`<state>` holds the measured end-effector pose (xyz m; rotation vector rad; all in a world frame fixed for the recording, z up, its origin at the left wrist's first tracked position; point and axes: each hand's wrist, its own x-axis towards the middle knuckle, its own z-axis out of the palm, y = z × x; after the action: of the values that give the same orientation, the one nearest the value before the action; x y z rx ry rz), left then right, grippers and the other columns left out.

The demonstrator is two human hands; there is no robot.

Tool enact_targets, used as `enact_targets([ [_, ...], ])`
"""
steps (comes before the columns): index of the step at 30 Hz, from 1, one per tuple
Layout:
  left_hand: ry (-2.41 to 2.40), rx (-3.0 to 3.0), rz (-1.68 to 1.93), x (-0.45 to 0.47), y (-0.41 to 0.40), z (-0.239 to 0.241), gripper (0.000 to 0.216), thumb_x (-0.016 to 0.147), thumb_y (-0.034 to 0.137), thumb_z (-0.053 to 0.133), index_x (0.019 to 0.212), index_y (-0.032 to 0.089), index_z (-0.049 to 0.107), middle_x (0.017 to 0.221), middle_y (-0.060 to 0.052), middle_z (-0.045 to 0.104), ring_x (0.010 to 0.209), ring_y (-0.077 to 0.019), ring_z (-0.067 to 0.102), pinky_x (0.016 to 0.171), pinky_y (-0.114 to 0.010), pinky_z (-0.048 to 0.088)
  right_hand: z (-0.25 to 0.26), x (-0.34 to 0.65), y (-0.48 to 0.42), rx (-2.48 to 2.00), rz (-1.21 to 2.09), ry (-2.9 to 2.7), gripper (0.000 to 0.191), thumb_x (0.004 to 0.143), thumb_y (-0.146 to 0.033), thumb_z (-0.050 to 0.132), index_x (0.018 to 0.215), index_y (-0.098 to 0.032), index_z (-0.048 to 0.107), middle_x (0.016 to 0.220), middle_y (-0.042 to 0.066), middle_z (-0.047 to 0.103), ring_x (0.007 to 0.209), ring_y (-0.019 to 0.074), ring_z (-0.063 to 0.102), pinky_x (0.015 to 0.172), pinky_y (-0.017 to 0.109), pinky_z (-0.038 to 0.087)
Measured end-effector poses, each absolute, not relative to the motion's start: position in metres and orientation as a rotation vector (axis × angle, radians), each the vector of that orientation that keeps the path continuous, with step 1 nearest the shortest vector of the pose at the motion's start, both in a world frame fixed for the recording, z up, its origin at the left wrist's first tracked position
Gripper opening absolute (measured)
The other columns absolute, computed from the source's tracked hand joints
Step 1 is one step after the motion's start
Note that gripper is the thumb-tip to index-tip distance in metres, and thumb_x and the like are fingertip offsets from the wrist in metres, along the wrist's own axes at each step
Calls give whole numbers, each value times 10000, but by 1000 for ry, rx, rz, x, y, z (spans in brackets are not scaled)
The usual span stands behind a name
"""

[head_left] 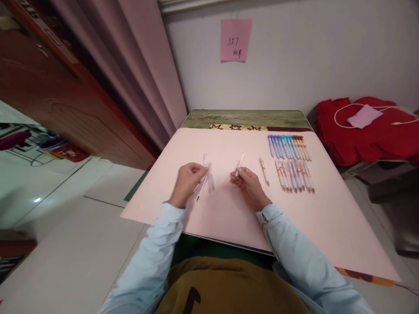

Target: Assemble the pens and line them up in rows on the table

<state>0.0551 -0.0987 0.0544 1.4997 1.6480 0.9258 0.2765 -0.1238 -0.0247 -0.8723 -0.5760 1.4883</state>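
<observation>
My left hand (188, 179) is closed round a thin pen refill (201, 188) whose dark tip points down toward me, beside a clear pen barrel (209, 174) on the pink sheet (229, 209). My right hand (248, 181) pinches a clear tube-like pen part (240, 165) that sticks up and away from me. A single pale pen (263, 171) lies just right of that hand. Further right, two rows of pens lie side by side: blue and orange ones (288, 146) at the back, white patterned ones (294, 175) in front.
The pink sheet covers a small table whose green far edge (245, 117) meets the wall. A pink sticky note (235, 39) hangs on the wall. A red cloth (366, 131) with a white cable lies to the right. A curtain and wooden door stand to the left.
</observation>
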Motion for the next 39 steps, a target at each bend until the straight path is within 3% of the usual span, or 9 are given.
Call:
enact_targets([
  [6, 978, 954, 1037, 169, -81, 18, 335, 729, 436, 756, 786, 157, 579, 653, -41, 650, 474, -110, 555, 478, -252, 413, -24, 281, -120, -877, 1232, -542, 264, 785, -422, 761, 834, -215, 605, 754, -26, 635, 647, 105, 568, 664, 252, 495],
  [12, 822, 641, 1311, 223, -50, -3, 307, 773, 376, 751, 858, 144, 570, 720, -26, 645, 547, -84, 584, 568, -237, 468, -28, 288, -111, -910, 1052, -524, 203, 824, -385, 712, 858, -214, 609, 798, -16, 618, 651, 101, 537, 663, 252, 469],
  [21, 744, 631, 1371, 193, -22, -10, 326, 765, 366, 753, 960, 150, 606, 873, -59, 711, 551, -54, 553, 537, -201, 414, -20, 281, -107, -1173, 1028, -713, 207, 833, -424, 669, 835, -220, 636, 736, -11, 597, 660, 135, 523, 648, 269, 438],
  [26, 716, 566, 1387, 185, -11, -10, 304, 775, 362, 749, 974, 168, 626, 921, -48, 723, 719, -87, 640, 756, -248, 498, -28, 279, -101, -1213, 1037, -826, 227, 817, -446, 684, 876, -229, 651, 734, -9, 602, 671, 152, 538, 654, 279, 447],
  [29, 718, 554, 1349, 189, -14, -12, 305, 777, 375, 746, 967, 168, 625, 906, -49, 726, 745, -107, 660, 803, -279, 507, -31, 279, -99, -1233, 1018, -863, 242, 820, -459, 679, 874, -225, 654, 741, -5, 604, 688, 158, 537, 652, 278, 444],
  [39, 712, 619, 1298, 196, -24, -8, 308, 784, 379, 740, 974, 162, 633, 865, -50, 716, 697, -110, 647, 740, -272, 512, -23, 282, -102, -1258, 996, -833, 253, 849, -472, 646, 850, -220, 663, 658, -21, 561, 602, 139, 501, 580, 267, 416],
])
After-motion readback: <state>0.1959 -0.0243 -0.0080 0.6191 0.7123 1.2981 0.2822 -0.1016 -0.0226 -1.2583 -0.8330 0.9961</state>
